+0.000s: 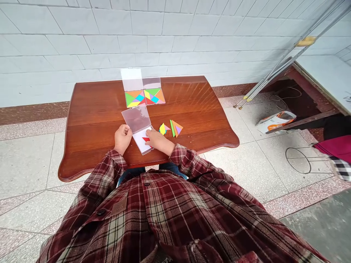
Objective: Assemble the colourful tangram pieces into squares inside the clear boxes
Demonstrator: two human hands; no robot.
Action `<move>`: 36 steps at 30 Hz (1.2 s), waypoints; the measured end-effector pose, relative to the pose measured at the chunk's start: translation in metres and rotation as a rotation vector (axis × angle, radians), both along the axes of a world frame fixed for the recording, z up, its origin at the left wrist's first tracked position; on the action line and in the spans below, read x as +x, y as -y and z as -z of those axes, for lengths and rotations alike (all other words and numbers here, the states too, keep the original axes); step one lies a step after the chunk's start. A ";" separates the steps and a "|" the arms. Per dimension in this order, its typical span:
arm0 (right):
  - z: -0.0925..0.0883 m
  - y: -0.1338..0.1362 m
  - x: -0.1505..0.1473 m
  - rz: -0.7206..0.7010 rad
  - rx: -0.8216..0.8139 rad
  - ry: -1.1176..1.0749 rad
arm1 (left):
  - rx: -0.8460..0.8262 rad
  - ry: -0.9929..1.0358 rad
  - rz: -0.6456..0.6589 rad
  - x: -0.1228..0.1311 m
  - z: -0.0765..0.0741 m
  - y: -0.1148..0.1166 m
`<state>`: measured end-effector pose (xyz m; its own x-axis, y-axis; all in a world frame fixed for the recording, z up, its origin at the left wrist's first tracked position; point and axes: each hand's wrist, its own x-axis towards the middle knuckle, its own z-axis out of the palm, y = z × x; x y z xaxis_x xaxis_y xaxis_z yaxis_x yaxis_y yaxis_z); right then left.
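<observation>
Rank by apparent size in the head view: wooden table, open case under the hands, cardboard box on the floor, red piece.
1. wooden table
2. open case and cardboard box: look alike, not ranked
3. red piece, partly under the right hand

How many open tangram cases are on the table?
3. Left case and right case sit side by side farther off, both filled; near case touches left hand, under right hand.

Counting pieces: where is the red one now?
Head view: the red piece lies on the white tray, between the left hand and right hand, left of the loose pieces.
</observation>
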<state>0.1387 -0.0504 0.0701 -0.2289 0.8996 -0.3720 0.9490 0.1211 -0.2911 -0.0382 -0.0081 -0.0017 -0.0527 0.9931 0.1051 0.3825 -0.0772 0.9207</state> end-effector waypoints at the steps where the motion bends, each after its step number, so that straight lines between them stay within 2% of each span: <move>1: 0.000 0.000 0.001 0.006 0.000 -0.003 | 0.005 -0.002 0.002 0.000 0.000 0.000; 13: -0.001 0.002 0.004 0.035 -0.013 -0.034 | 0.021 -0.013 0.000 -0.001 -0.001 -0.001; 22: 0.007 0.011 0.005 -0.031 0.122 -0.001 | 0.018 -0.007 -0.008 0.003 -0.006 0.002; 31: 0.006 0.016 -0.001 -0.123 0.190 0.006 | 0.013 -0.011 0.003 0.003 -0.008 0.002; 36: 0.013 0.032 0.004 -0.031 0.250 0.006 | 0.072 -0.096 0.026 0.000 -0.004 0.006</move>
<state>0.1423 -0.0824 0.0567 -0.2560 0.9565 -0.1402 0.9453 0.2173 -0.2431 -0.0384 -0.0145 0.0019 -0.0132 0.9837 0.1792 0.4656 -0.1526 0.8718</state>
